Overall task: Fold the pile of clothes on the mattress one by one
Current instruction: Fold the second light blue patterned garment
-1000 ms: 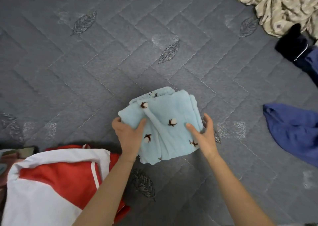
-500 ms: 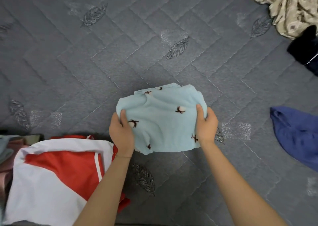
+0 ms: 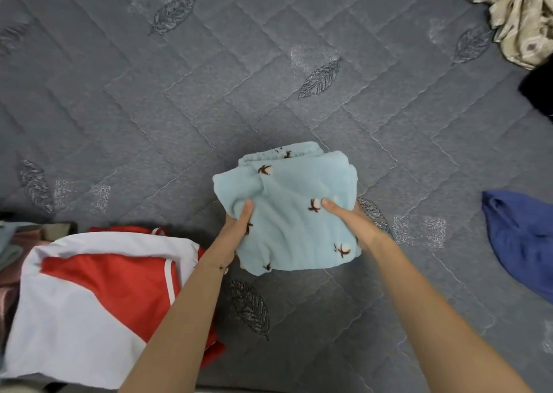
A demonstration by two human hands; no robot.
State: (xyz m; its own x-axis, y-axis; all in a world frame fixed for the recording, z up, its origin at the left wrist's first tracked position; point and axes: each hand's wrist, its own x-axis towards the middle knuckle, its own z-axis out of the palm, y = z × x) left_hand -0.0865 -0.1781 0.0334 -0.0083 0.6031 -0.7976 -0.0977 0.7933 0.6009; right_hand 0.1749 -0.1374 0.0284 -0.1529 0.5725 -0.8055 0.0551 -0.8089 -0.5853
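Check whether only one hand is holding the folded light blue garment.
No: the left hand and the right hand each grip a side of the light blue garment, thumbs on top.

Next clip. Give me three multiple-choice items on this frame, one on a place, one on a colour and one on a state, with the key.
1. Where does the red and white garment lie, relative to the light blue garment?
A) to its left, nearer the person
B) to its right
C) on top of it

2. What colour is the crumpled garment at the right edge, level with the hands?
A) yellow
B) dark blue
C) pink

3. What state is the light blue garment in?
A) spread flat, untouched
B) hanging from one hand
C) folded compact, gripped by both hands

Key:
1 A, it lies at the lower left, beside the left forearm.
2 B, its cloth is plainly dark blue.
3 C, the left hand and the right hand each have a thumb on top of the folded bundle.
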